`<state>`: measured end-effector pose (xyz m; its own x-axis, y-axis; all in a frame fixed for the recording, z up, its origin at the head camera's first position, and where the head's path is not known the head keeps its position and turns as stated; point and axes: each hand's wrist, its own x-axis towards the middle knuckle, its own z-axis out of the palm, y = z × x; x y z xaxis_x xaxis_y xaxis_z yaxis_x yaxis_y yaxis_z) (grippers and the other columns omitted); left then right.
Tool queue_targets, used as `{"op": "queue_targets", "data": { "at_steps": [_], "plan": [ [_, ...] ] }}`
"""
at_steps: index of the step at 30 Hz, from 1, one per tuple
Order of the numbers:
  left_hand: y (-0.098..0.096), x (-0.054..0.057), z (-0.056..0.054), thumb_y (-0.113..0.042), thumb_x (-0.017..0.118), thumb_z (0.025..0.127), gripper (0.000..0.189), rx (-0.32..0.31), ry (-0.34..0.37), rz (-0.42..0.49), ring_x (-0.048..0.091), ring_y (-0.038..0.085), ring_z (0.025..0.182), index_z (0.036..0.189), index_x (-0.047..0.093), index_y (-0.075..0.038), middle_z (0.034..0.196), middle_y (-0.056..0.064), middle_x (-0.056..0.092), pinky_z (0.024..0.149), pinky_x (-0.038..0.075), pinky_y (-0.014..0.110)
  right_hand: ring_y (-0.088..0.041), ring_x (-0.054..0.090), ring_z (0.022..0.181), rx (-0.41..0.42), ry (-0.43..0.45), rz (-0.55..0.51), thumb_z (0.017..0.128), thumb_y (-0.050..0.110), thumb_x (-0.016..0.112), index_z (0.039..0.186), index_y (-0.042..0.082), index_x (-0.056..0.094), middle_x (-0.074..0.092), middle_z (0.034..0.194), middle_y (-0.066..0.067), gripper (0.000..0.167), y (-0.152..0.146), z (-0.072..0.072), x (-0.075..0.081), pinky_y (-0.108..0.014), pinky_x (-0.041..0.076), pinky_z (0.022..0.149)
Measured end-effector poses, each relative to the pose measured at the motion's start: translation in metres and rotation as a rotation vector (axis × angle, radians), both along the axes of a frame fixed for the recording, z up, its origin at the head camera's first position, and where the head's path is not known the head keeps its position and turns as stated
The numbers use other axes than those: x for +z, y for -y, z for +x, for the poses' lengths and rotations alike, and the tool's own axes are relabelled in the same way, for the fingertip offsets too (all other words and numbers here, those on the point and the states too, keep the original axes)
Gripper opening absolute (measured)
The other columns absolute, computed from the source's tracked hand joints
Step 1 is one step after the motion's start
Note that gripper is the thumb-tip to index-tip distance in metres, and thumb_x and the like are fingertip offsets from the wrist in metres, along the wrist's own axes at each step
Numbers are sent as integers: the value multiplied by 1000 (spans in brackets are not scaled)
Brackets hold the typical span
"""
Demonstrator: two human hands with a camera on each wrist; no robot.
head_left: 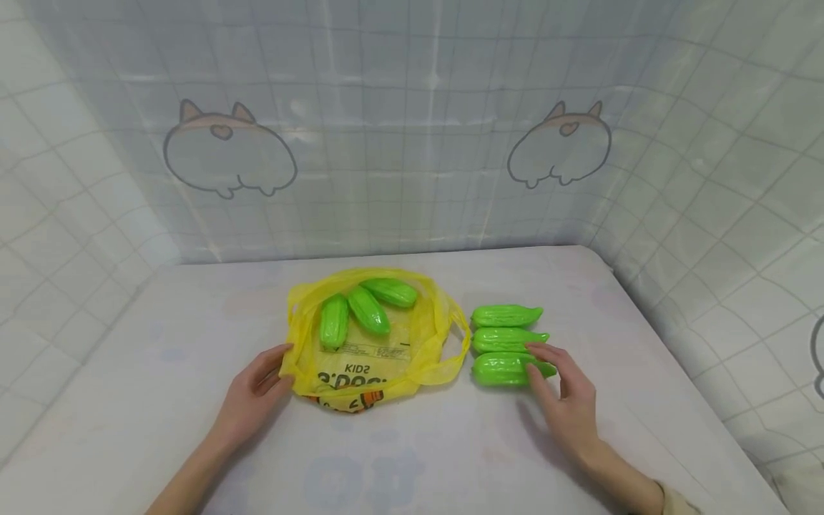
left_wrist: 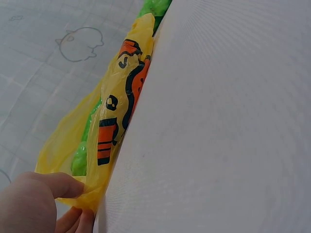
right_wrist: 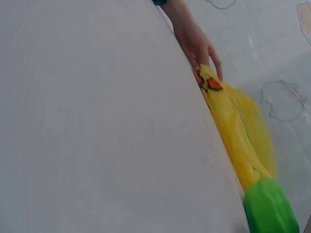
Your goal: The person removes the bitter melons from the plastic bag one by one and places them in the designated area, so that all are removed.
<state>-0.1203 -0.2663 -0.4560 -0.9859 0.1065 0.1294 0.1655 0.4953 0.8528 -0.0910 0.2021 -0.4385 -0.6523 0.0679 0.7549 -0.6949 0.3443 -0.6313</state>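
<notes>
A yellow plastic bag [head_left: 430,365] with printed letters and an orange-and-black pattern lies mouth up on the table. Inside it are three glossy green, ridged, cucumber-like vegetables [head_left: 334,322]. My left hand [head_left: 247,397] pinches the bag's left rim between thumb and fingers, as the left wrist view shows up close on the bag [left_wrist: 114,97]. To the bag's right, three more such vegetables lie stacked in a row, stems rightward. Over the stem end of the nearest vegetable [head_left: 498,369] my right hand [head_left: 566,400] hovers, thumb and fingers spread apart.
The pale table [head_left: 450,458] ends at a tiled-pattern curtain [head_left: 399,179] with cartoon dog outlines behind it. Similar grid-patterned sheets [head_left: 727,214] rise at the left and right sides. One bag handle [head_left: 465,340] reaches close to the row of vegetables.
</notes>
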Motion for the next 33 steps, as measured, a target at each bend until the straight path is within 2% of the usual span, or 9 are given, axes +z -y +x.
{"op": "queue_targets", "data": {
  "at_steps": [4,8,10,17,22,26,28,33],
  "plan": [
    [1,-2,-2,-20,60,101,52,-2,3,-10,42,38,140,150,43,-13,155,16,41,94,39,0,-15,61,117,15,-11,33,74,-30,62,107,-16,64,64,111,-29,37,12,1,-2,-19,45,107],
    [1,-1,-2,-20,60,101,52,0,9,-13,42,37,141,150,43,-12,155,15,41,94,39,0,-16,60,120,41,-21,41,73,-27,64,110,-12,65,65,115,-26,40,14,-7,-20,-22,44,110],
    [1,-2,-2,-20,60,101,52,0,6,-8,42,38,141,150,43,-12,155,16,41,94,39,-1,-16,60,121,54,-18,42,73,-26,65,112,-11,65,65,116,-25,42,17,-7,-23,-22,43,111],
    [0,-2,-1,-19,61,101,53,5,3,-1,41,39,140,150,43,-11,156,17,40,94,38,-1,-15,60,119,62,-16,70,76,-22,67,114,-5,67,67,117,-21,42,31,-6,-22,-20,45,108],
    [0,-1,-2,-19,61,101,54,10,15,-4,41,39,141,150,42,-11,156,17,39,94,38,-1,-17,62,117,74,-16,83,76,-20,68,113,-5,67,68,117,-20,40,39,-5,-20,-20,45,107],
    [0,-1,-1,-18,62,100,53,8,-4,-8,42,38,140,149,44,-12,155,16,41,94,39,-1,-19,62,117,99,-22,75,75,-22,68,114,-5,66,68,117,-20,42,46,-5,-20,-20,46,107],
    [0,-2,-1,-18,62,100,52,6,-16,-7,45,30,139,149,45,-12,154,16,42,95,40,0,-18,62,117,106,-24,76,76,-22,68,114,-6,66,67,117,-20,41,51,-4,-19,-20,46,107],
    [0,-3,0,-19,62,100,51,-3,-28,8,43,-9,130,148,46,-13,154,15,43,95,40,1,-19,62,117,118,-18,92,78,-20,68,113,-6,66,68,118,-19,38,63,-3,-17,-21,45,107]
  ]
}}
